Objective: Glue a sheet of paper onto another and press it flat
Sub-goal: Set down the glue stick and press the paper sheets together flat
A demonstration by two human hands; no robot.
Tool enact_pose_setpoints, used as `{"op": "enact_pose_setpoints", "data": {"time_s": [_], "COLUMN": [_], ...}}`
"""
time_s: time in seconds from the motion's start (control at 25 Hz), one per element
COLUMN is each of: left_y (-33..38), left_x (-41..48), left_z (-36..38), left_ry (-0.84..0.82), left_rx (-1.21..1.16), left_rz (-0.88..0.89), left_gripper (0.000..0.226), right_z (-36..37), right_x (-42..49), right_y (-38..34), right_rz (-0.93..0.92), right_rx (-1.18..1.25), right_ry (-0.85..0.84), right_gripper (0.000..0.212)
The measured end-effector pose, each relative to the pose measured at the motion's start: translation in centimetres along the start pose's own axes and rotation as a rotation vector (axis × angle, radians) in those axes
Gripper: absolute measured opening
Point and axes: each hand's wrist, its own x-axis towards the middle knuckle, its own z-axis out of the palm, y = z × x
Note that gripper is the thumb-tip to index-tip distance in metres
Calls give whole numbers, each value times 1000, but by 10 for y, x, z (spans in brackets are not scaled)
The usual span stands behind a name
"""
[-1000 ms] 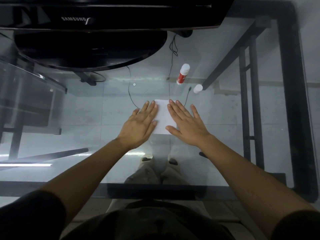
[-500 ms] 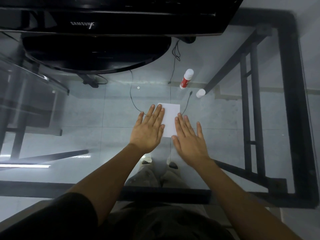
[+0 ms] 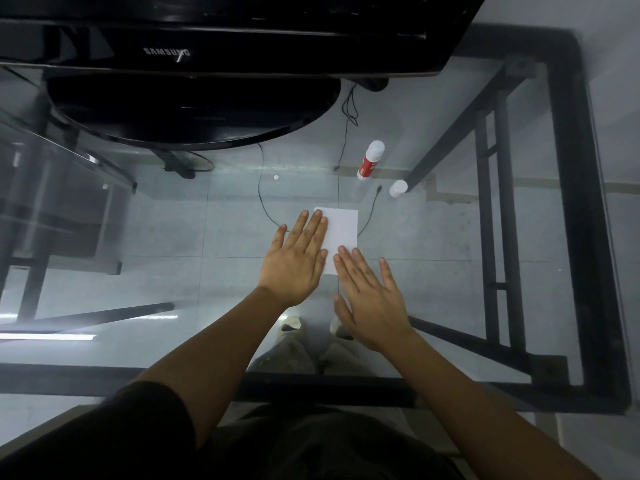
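A small white sheet of paper (image 3: 343,228) lies flat on the glass table (image 3: 207,223). My left hand (image 3: 294,261) rests palm down with fingers spread, its fingertips over the sheet's left edge. My right hand (image 3: 372,299) lies flat nearer to me, only its fingertips touching the sheet's near right corner. A red and white glue stick (image 3: 370,161) lies uncapped beyond the paper. Its white cap (image 3: 398,188) stands to the right of it. Whether two sheets are stacked, I cannot tell.
A black Samsung monitor (image 3: 214,46) and its round stand (image 3: 194,112) fill the far side. Thin black cables (image 3: 263,202) run across the glass near the paper. The table's black frame (image 3: 575,202) shows on the right and at the near edge.
My right hand has slid back toward me off most of the sheet. My left hand has shifted slightly left, uncovering more of the paper.
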Motion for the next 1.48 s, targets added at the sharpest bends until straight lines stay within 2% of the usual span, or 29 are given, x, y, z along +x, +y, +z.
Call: {"op": "enact_pose_setpoints", "data": {"time_s": [0.2, 0.36, 0.88, 1.04, 1.2, 1.32, 1.48], "left_y": [0, 0, -2, -1, -1, 2, -6], "left_x": [-1, 0, -2, -2, -3, -1, -4], "left_z": [0, -2, -1, -3, -5, -10, -21], "left_ry": [12, -1, -3, -2, -22, -44, -83], "left_rx": [6, 1, -8, -13, -18, -27, -91], "left_rz": [-5, -3, -5, 3, -4, 4, 50], "left_gripper": [58, 58, 57, 57, 57, 57, 59], "right_z": [-1, -5, -9, -11, -10, -13, -19], "right_x": [-6, 15, 41, 52, 56, 56, 59], "right_y": [22, 15, 37, 30, 34, 44, 56], "right_rz": [21, 29, 48, 35, 150, 110, 42], "right_rx": [-18, 39, -37, 9, -7, 88, 83], "right_ry": [-18, -11, 54, 52, 73, -5, -68], "right_gripper": [57, 58, 55, 57, 61, 68, 77]}}
